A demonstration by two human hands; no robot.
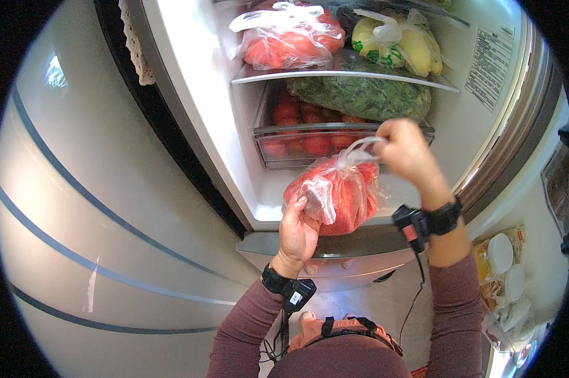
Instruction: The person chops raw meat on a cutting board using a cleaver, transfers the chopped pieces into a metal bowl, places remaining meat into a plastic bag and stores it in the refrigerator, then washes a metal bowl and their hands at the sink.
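A knotted clear plastic bag with red contents [346, 203] hangs in front of the open refrigerator, above its lower front edge. My right hand [400, 149] pinches the bag's white handles and is slightly blurred. At the bag's near left side, my left hand [297, 231] grips a small clear plastic packet [320, 201] with something brownish in it. The packet lies against the red bag; whether the two are joined I cannot tell. Black devices are strapped to both wrists.
On the glass shelf [350, 74] sit another red bag [289, 40] and a bag of yellow produce [398, 42]. Below it, leafy greens in plastic [364, 94] lie over a clear drawer [270, 144] of round red produce. White-lidded jars [500, 253] line the open door at right.
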